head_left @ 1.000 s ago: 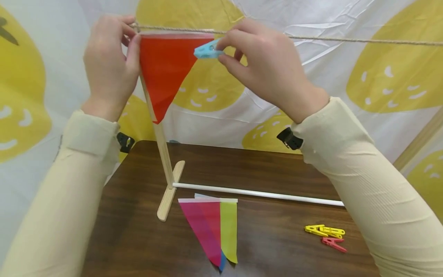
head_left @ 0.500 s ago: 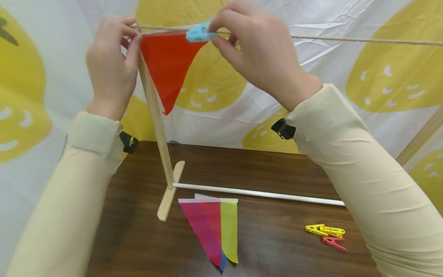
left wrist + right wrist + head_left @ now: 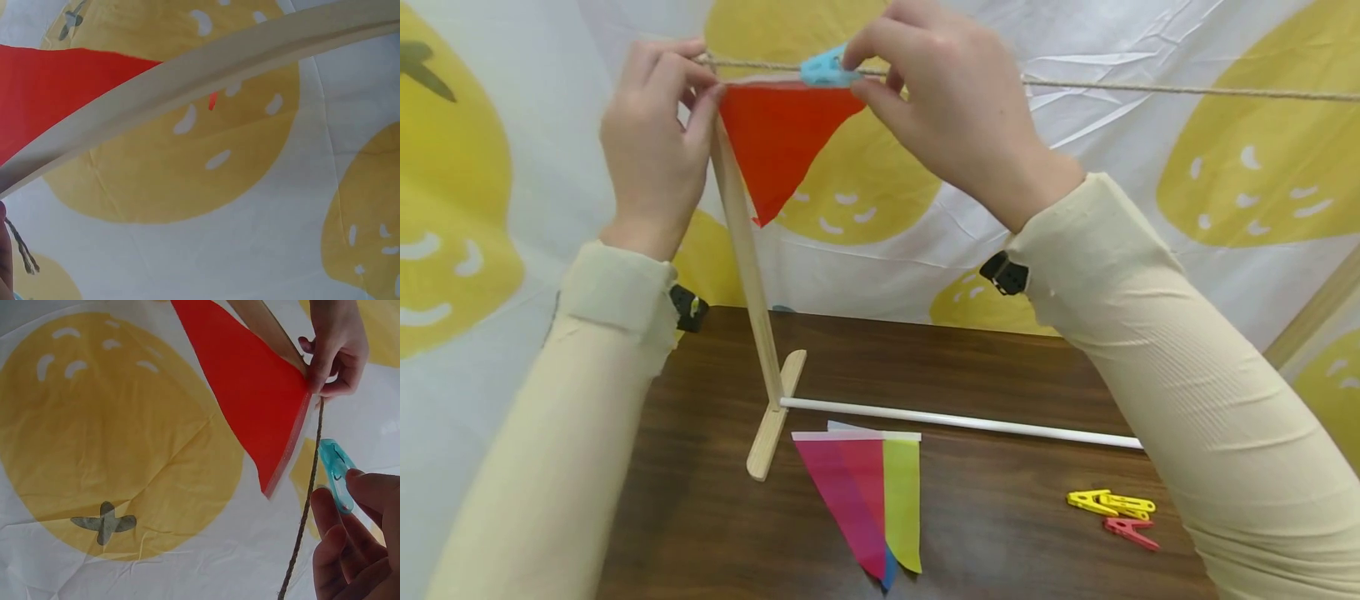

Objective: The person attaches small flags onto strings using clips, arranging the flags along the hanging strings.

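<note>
A red triangular pennant (image 3: 790,133) with a pale top strip hangs just below the twine (image 3: 1120,86). My left hand (image 3: 658,137) pinches its upper left corner at the top of the wooden post (image 3: 741,225). Between thumb and fingers my right hand (image 3: 951,108) pinches a light blue clothespin (image 3: 826,68). In the head view the clothespin overlaps the twine and the pennant's top edge. The right wrist view shows the clothespin (image 3: 337,475) close beside the twine (image 3: 306,506), apart from the red pennant (image 3: 250,394). Most of the left hand lies outside the left wrist view.
On the brown table (image 3: 1000,517) lie overlapping pink, blue and yellow-green pennants (image 3: 850,483). Yellow clothespins (image 3: 1112,503) and a red clothespin (image 3: 1131,532) lie to the right. A white rod (image 3: 962,419) runs from the post's wooden foot (image 3: 775,417). A lemon-print cloth (image 3: 865,267) hangs behind.
My right hand has moved up and left, bringing the clothespin from below the twine up to it. The pennant's lower tip has swung up and right. My left hand keeps its pinch.
</note>
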### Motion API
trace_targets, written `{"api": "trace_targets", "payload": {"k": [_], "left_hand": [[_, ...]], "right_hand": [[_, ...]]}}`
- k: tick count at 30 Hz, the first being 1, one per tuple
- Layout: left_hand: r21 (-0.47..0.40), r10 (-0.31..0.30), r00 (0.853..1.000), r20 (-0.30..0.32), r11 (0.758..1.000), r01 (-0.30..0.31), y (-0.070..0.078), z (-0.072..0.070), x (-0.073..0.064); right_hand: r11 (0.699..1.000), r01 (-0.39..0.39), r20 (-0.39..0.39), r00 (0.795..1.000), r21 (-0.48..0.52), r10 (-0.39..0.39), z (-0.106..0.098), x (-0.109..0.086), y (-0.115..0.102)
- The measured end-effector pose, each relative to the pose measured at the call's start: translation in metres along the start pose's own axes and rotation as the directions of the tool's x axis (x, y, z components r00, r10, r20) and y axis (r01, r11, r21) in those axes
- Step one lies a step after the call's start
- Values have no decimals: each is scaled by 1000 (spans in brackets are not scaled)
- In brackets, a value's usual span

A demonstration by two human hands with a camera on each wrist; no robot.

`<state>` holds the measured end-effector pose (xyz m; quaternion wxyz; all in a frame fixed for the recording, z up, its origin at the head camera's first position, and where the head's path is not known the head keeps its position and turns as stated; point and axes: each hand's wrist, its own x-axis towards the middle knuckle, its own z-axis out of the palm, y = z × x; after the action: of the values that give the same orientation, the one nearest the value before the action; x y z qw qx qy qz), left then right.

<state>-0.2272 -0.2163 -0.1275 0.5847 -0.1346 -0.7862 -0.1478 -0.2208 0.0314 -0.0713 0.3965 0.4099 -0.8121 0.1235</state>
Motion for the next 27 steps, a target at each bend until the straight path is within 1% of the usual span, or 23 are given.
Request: {"api": "trace_targets", "payload": {"k": [2, 5, 6, 9, 14, 18, 23, 27], "left_hand": [[-15, -47, 999, 8, 999, 47, 0, 0, 0], [-36, -118, 993, 30, 992, 119, 2, -1, 1], [-39, -135, 990, 38, 990, 137, 2, -2, 2], [-52, -156, 986, 61, 986, 159, 3, -3, 3], [-54, -162, 983, 86, 984, 167, 5, -3, 4], [-45, -166, 982, 93, 984, 170, 6, -3, 4], [-36, -161, 983, 83, 986, 165, 7, 0, 5], [-49, -157, 985, 76, 986, 161, 9, 2, 6]], "right_hand": [[1000, 0, 7, 1000, -1, 0, 0, 0, 0], [1000, -3, 15, 1000, -7, 3, -1, 1, 0], [1000, -5, 17, 1000, -8, 5, -2, 1, 1], [1000, -15, 31, 999, -15, 15, -3, 2, 1], [999, -28, 52, 998, -26, 29, -3, 3, 1], [999, -28, 52, 998, -16, 29, -3, 4, 2], [1000, -29, 45, 999, -3, 29, -2, 7, 3], [999, -41, 43, 998, -8, 42, -1, 9, 2]]}}
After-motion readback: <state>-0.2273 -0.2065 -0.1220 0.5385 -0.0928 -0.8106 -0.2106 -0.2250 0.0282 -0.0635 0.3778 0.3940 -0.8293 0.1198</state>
